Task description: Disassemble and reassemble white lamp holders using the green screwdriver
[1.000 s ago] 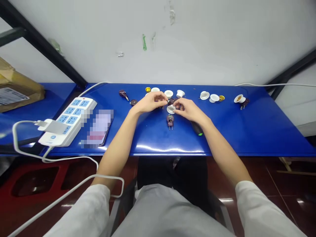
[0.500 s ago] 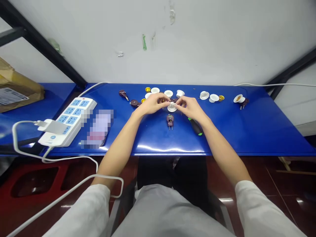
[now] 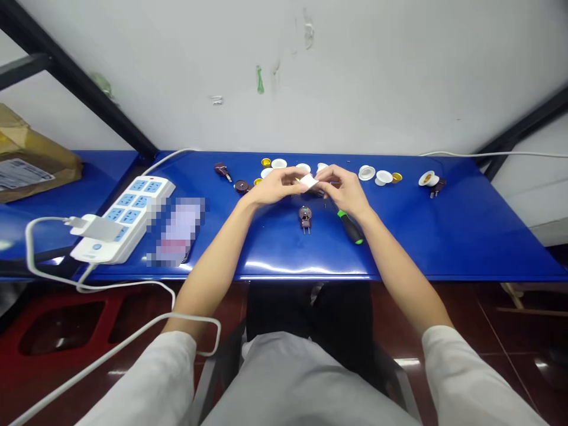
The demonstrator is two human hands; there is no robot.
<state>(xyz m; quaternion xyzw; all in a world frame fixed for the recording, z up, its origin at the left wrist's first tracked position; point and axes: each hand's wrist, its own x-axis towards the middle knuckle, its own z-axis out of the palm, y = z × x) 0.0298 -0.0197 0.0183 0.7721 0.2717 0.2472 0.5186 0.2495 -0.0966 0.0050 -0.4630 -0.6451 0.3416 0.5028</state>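
My left hand and my right hand pinch a small white cup-shaped part between them, tilted with its side showing. Just below it, a dark maroon plug piece lies on the blue table with its two pins toward me. A black and green screwdriver handle rests beneath my right wrist. Other maroon pieces behind my fingers are partly hidden. A round maroon piece lies left of my left hand.
White cups and gold cups line the back. A maroon plug with a white cup lies far right. At left are a power strip, a blurred phone and a cardboard package.
The white part between my hands has turned from its round face to its side and risen slightly. Both hands have shifted a little; the items on the table remain in place.
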